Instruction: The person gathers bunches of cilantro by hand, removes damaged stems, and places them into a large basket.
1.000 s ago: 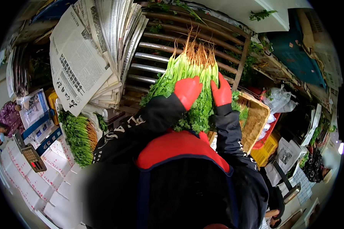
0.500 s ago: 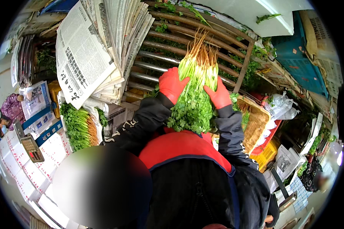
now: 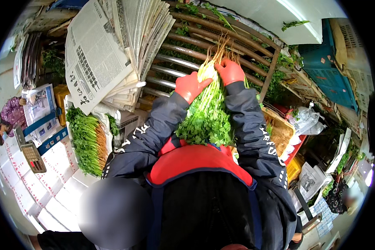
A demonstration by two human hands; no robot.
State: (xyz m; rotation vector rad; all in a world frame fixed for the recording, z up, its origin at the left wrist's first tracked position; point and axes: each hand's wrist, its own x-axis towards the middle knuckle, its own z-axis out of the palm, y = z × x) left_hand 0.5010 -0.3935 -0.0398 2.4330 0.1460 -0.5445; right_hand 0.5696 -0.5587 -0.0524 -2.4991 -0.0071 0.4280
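A large bunch of coriander-like greens (image 3: 208,123) stands upright in front of my chest, pale stems and brown roots pointing away, leaves toward me. My left hand (image 3: 192,86), in a red glove, is closed around its left side, thumb across the stems. At the upper right of the stems, near the roots, my right hand (image 3: 230,71), gloved in red too, has its fingers curled on the bunch. Behind the roots lies a slatted metal rack (image 3: 177,61) with loose green sprigs.
Left of the rack sits a fanned stack of newspapers (image 3: 98,62). Below it is another bunch of greens (image 3: 86,139), near a scale (image 3: 30,154) and white boxes (image 3: 50,183). To the right are a woven basket (image 3: 281,133) and a teal crate (image 3: 331,71). A person (image 3: 13,112) is at far left.
My right hand has moved up and inward from the bunch's right side to the stems near the roots. The left hand keeps its hold, and the stems are drawn closer together.
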